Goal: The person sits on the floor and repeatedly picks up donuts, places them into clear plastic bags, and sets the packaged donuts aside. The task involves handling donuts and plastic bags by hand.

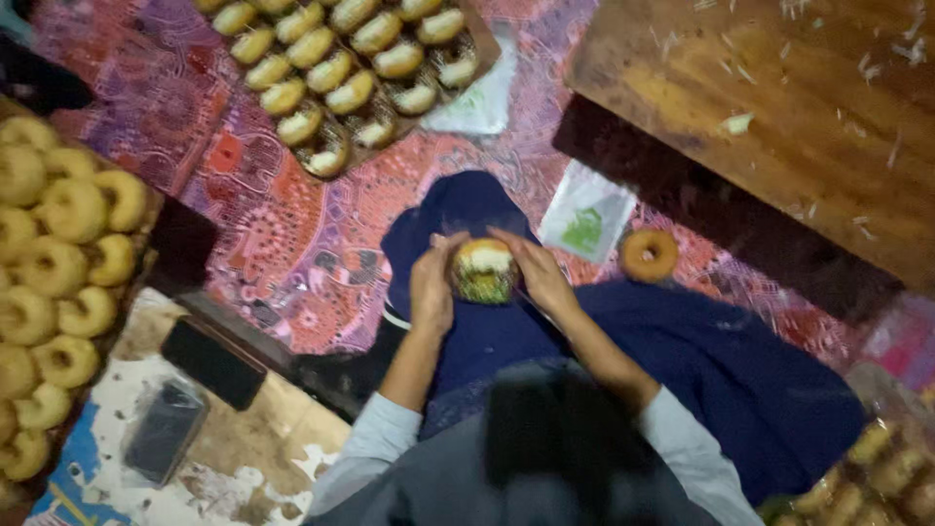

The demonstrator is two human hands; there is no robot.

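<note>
Both of my hands hold one filled doughnut over my dark blue lap; it shows a pale cream top and a green speckled side. My left hand grips its left side with the fingers curled around it. My right hand presses against its right side. A plain ring doughnut lies on the patterned cloth just right of my right hand.
A tray of filled doughnuts sits at the top centre, and a pile of plain ring doughnuts fills the left edge. Two clear bags lie on the red patterned cloth. A wooden table is at top right. Two dark phones lie at lower left.
</note>
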